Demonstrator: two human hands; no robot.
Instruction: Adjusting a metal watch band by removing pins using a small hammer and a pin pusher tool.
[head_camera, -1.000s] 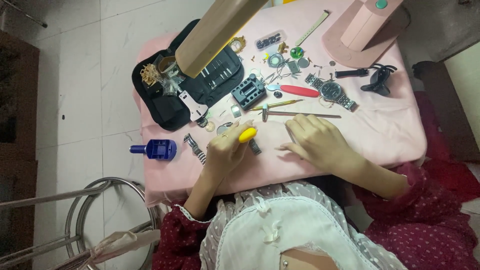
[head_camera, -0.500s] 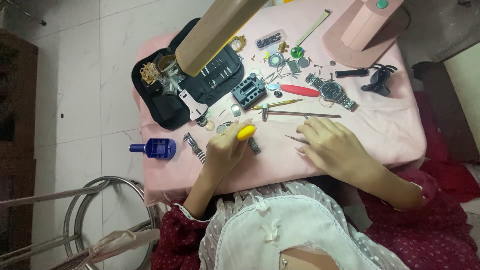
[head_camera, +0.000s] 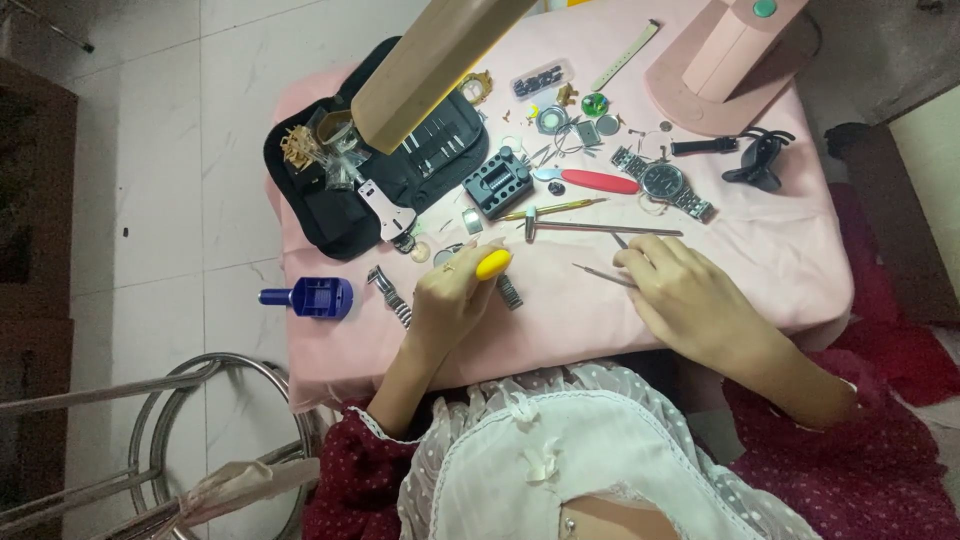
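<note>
The left hand (head_camera: 455, 295) is curled shut around a yellow-handled tool (head_camera: 492, 264), its knob poking out beside the thumb, with a metal watch band (head_camera: 390, 296) lying just outside it. The right hand (head_camera: 690, 290) rests on the pink worktop (head_camera: 600, 300), fingers loosely bent on thin tweezers (head_camera: 600, 274). Beyond its fingertips lies a long metal rod (head_camera: 600, 229), and farther off a steel wristwatch (head_camera: 663, 182).

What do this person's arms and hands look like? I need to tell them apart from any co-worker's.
Both hands are bare: left hand, right hand. The sleeves are dark red with small white dots, ending short of the wrists; the left cuff has a white scalloped edge.
</note>
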